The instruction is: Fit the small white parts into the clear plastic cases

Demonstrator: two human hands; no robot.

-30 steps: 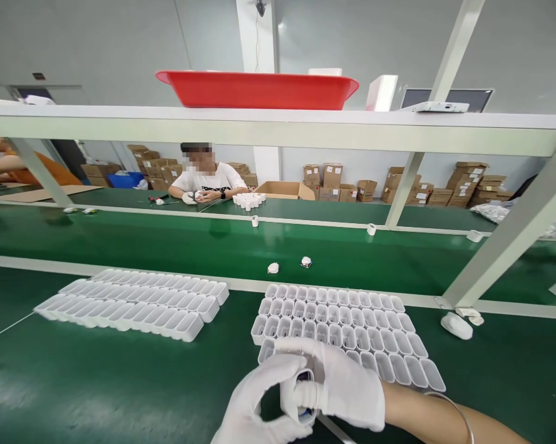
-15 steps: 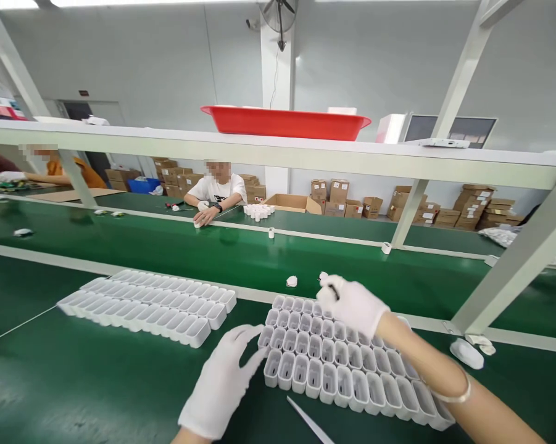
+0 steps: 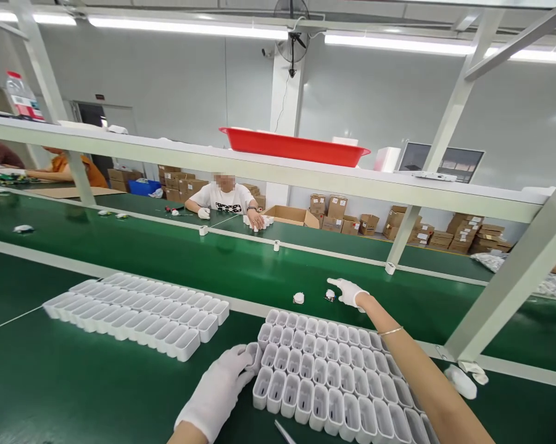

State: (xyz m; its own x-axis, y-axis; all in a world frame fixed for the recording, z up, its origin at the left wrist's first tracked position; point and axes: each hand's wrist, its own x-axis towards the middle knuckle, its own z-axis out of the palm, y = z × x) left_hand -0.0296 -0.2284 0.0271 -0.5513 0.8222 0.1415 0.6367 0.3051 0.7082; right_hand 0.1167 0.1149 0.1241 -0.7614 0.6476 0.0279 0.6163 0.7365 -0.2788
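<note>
My left hand (image 3: 217,385), in a white glove, pinches a small white plastic cup (image 3: 254,351) at the left edge of the block of cups. That block of open-topped white cups (image 3: 326,376) stands in rows in front of me, many with a small dark mark or slot inside. My right hand (image 3: 349,291), also gloved, reaches past the block over the green belt with its fingers stretched out and nothing visible in them. Close to its fingertips lies a small white part with a circuit board (image 3: 330,295). A similar white part (image 3: 298,298) lies to its left.
A second block of white cups (image 3: 139,311) stands to the left. The tip of a pale, pointed tool (image 3: 284,431) shows at the bottom edge. Shelf posts (image 3: 504,271) and a shelf with a red tray (image 3: 296,148) rise ahead. A co-worker (image 3: 226,200) sits across the belt.
My left hand has closed on a cup at the block's edge. My right hand has moved from above the cups out over the belt. The view has tipped upward. The co-worker's hand has moved to the right.
</note>
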